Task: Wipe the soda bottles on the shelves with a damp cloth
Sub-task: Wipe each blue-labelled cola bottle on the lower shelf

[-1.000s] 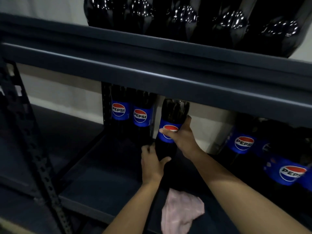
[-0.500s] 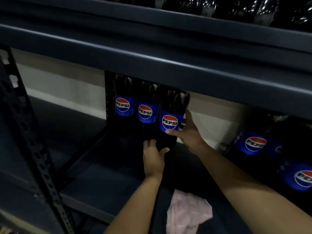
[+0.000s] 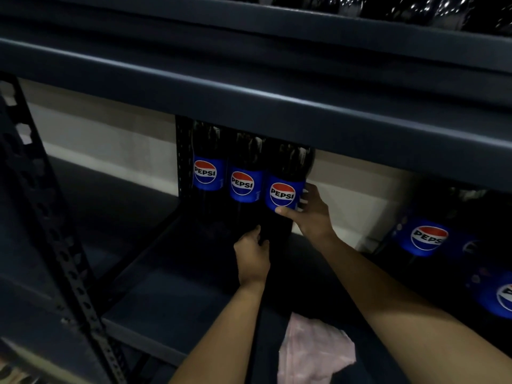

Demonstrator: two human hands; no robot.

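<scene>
Three dark Pepsi bottles stand in a row at the back left of the lower shelf [image 3: 171,295]. My right hand [image 3: 311,214] grips the rightmost bottle [image 3: 285,189] at its blue label, thumb on the front and fingers round its right side. My left hand [image 3: 252,256] holds the same bottle near its base, fingers curled against it. The bottle stands upright, close beside the middle bottle [image 3: 243,184]. A pink cloth [image 3: 313,353] lies crumpled on the shelf near the front edge, between my forearms, with neither hand on it.
The leftmost bottle [image 3: 207,170] stands against a perforated post. More Pepsi bottles [image 3: 428,239] are at the right of the same shelf. A thick shelf beam [image 3: 277,106] hangs overhead with bottles on it. A slotted upright [image 3: 55,231] stands at the left.
Both hands have carried the bottle back and left, set it upright beside the other two and turned its label to face me. The cloth has stayed in place.
</scene>
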